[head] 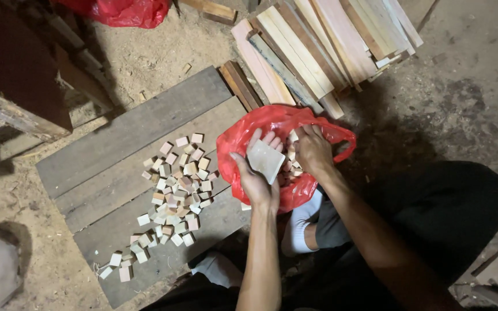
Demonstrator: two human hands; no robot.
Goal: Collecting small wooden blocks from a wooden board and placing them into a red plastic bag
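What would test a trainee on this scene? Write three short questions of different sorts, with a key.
1. True or false: the left hand holds a flat pale wooden block over the red plastic bag.
2. Where is the right hand? A) on the stack of long slats B) inside the mouth of the red plastic bag C) on the grey planks
3. Fill in: the small wooden blocks lie scattered on the grey ______.

Key: 1 true; 2 B; 3 planks. The stack of long slats lies beyond the bag, untouched.
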